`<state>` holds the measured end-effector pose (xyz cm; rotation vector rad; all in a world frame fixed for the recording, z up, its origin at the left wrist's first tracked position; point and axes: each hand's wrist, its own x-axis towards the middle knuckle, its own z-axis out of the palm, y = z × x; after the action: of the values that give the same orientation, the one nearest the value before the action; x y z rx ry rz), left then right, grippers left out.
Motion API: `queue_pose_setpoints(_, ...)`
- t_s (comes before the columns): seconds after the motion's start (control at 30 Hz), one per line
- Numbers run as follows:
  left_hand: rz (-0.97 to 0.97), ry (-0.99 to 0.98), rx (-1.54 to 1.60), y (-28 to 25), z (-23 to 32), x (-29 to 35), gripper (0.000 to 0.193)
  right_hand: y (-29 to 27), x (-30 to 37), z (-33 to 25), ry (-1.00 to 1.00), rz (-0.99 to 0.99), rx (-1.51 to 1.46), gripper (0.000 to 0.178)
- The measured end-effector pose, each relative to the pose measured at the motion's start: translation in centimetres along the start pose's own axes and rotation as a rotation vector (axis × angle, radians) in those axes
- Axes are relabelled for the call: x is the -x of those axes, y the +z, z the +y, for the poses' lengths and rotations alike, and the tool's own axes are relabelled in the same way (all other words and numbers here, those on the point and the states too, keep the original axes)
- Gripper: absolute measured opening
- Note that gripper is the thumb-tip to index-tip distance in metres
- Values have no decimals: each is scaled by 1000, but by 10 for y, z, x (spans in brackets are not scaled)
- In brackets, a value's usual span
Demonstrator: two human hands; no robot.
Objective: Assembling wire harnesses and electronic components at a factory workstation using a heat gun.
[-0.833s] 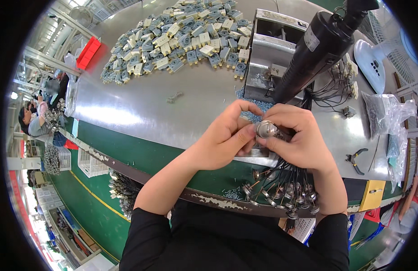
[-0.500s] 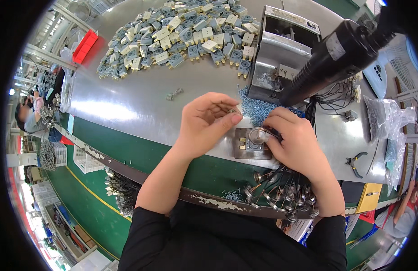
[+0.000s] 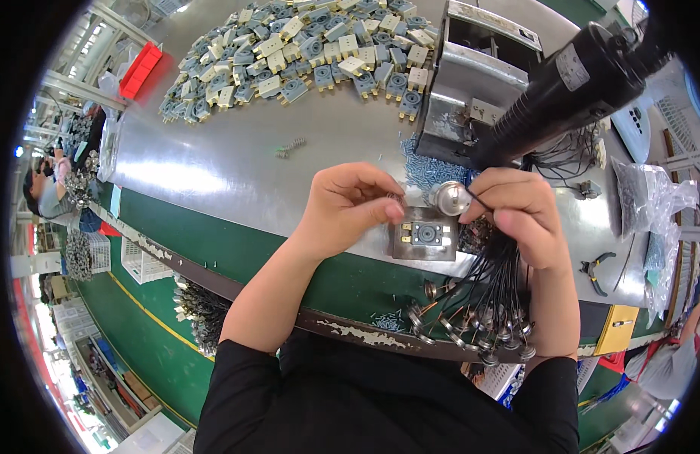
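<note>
My left hand (image 3: 348,203) pinches a small coil spring (image 3: 396,199), partly hidden by the fingers, left of the metal plate. My right hand (image 3: 525,216) grips a round, cup-shaped silver metal part (image 3: 450,198) with a thin black lead, tilted above the plate's upper right corner. Below the two hands, a grey switch-like block (image 3: 428,233) with brass terminals and a round centre sits in the square metal plate (image 3: 410,253). Similar round metal parts on black leads (image 3: 478,325) hang in a bunch over the table's near edge.
A large heap of grey and cream blocks (image 3: 304,53) covers the far table. Small bluish screws (image 3: 433,170) lie beyond the plate. A black cylindrical tool (image 3: 562,91) slants in from the right beside a metal box (image 3: 471,98). Pliers (image 3: 595,272) and loose springs (image 3: 290,147) lie about.
My right hand has lifted the round metal part up and right off the grey block, uncovering the block's centre. My left hand stays nearly in place with the spring.
</note>
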<state>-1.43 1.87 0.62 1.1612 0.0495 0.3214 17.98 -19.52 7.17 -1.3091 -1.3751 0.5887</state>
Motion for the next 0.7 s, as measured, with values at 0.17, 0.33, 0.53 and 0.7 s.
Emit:
queue_pose_setpoints(0.17,-20,-21,-358,24,3,3,19,-6,2,-1,100,2,-69,34)
queue_pose_setpoints(0.33,-92,106,-670,34,4,-2,20,-15,9,-5,56,37,-111,39)
queue_pose_setpoints(0.53,-182,270,-748,31,-6,-6,23,-12,11,-6,98,114,-178,45)
queue_pose_setpoints(0.7,-152,139,-796,31,0,-4,26,-12,7,-13,183,54,-141,34)
